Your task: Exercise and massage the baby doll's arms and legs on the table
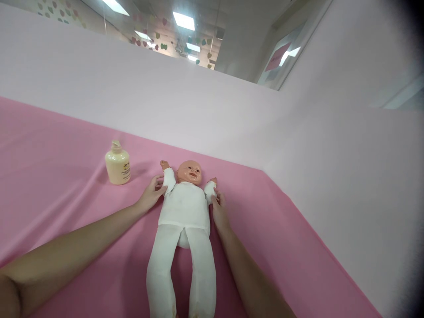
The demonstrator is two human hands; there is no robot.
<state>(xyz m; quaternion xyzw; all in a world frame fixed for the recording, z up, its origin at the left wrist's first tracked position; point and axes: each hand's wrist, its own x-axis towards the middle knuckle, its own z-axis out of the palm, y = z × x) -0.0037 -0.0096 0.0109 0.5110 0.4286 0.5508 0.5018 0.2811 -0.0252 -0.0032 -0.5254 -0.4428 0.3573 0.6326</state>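
Observation:
A baby doll (185, 205) in a white top and white leggings lies face up on a pink cloth (82, 194), its head toward the wall and both its arms bent upward. My left hand (155, 191) touches the doll's sleeve on the left side, fingers partly spread at its elbow. On the other side, my right hand (220, 206) has thumb and fingers closed on the doll's other sleeve (210, 190). The doll's feet are cut off by the bottom edge of the view.
A cream pump bottle (118, 164) stands on the cloth to the left of the doll. White walls (165, 106) rise behind and to the right. Above the back wall, a window shows ceiling lights and hanging heart shapes.

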